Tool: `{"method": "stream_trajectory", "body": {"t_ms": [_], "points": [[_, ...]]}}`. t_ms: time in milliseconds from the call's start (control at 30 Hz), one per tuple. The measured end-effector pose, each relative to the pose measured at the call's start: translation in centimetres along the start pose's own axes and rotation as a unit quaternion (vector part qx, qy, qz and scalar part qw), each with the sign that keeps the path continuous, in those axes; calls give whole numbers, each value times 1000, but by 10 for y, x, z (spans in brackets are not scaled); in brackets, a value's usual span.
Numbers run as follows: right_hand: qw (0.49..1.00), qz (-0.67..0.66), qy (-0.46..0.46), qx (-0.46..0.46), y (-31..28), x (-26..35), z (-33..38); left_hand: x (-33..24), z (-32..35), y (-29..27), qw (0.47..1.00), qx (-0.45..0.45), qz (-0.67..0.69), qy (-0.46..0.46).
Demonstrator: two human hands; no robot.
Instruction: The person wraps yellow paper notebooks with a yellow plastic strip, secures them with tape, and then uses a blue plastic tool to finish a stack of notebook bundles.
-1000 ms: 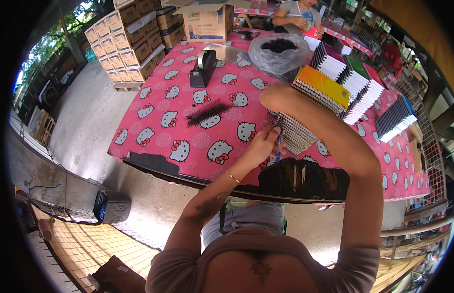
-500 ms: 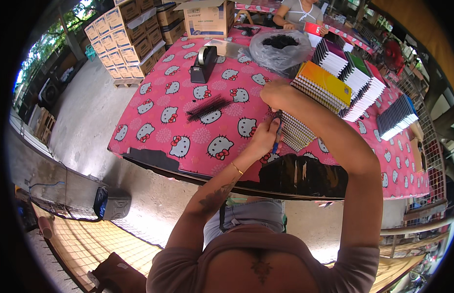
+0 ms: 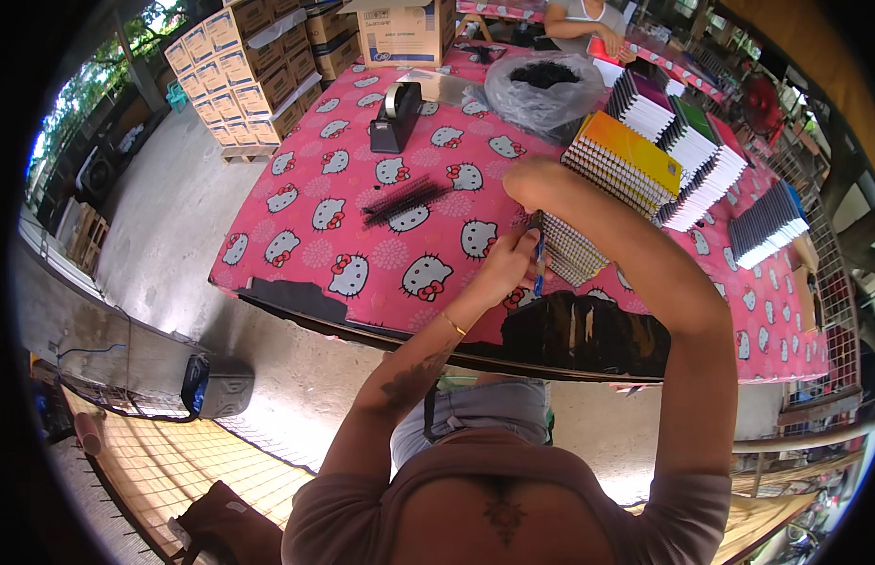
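Observation:
My left hand [image 3: 509, 262] is closed around a slim blue tool [image 3: 539, 270], at the left edge of a stack of spiral-bound notebooks [image 3: 577, 247]. What kind of tool it is cannot be made out. My right hand [image 3: 529, 185] bends down at the wrist just beyond, over the same edge of the stack, and its fingers are hidden behind the hand and forearm. Yellow-orange covered notebooks [image 3: 629, 155] lie stacked beyond my right forearm. To the left of my hands, several loose black spiral binding coils [image 3: 406, 201] lie in a bunch on the pink patterned tablecloth [image 3: 296, 247].
A tape dispenser [image 3: 396, 120] stands farther back, beside a clear plastic bag [image 3: 513, 99] of black coils. More notebooks [image 3: 687, 155] are piled at the right. Cartons [image 3: 244, 80] are stacked at the far left. Across the table sits another person [image 3: 588, 21].
The view has shifted slightly. My left hand and the blue tool have turned a little, the tool now more upright. My right hand stays at the stack's edge.

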State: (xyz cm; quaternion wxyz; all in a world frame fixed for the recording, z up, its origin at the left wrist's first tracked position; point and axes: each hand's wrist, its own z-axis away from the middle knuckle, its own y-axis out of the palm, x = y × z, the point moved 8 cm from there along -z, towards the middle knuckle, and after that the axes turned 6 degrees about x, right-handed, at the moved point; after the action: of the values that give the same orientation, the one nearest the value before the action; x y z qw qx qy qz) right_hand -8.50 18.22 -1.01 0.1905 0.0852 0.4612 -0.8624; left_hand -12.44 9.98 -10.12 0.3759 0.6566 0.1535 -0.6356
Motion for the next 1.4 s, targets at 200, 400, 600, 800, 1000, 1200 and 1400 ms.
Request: {"method": "stream_trajectory", "body": {"t_ms": [200, 400, 600, 800, 1000, 1200, 1400], "points": [[1000, -22, 18, 3, 9, -8, -12, 5, -5, 1, 1000, -14, -16, -9], [997, 45, -10, -61, 3, -2, -2, 10, 4, 6, 1000, 5, -25, -11], [993, 70, -48, -81, 7, 7, -10, 17, 0, -1, 999, -23, 9, -22], [995, 60, -46, -63, 11, 8, -17, 13, -6, -4, 1000, -11, -23, -12], [997, 35, -59, -35, 27, 0, -32, 23, 3, 2, 999, -13, -8, -36], [998, 30, -43, -33, 25, 1, -31, 23, -4, -5, 999, -19, 5, -32], [997, 65, -34, -12, 29, 4, -29, 22, -2, -4, 999, -12, -32, -14]]}}
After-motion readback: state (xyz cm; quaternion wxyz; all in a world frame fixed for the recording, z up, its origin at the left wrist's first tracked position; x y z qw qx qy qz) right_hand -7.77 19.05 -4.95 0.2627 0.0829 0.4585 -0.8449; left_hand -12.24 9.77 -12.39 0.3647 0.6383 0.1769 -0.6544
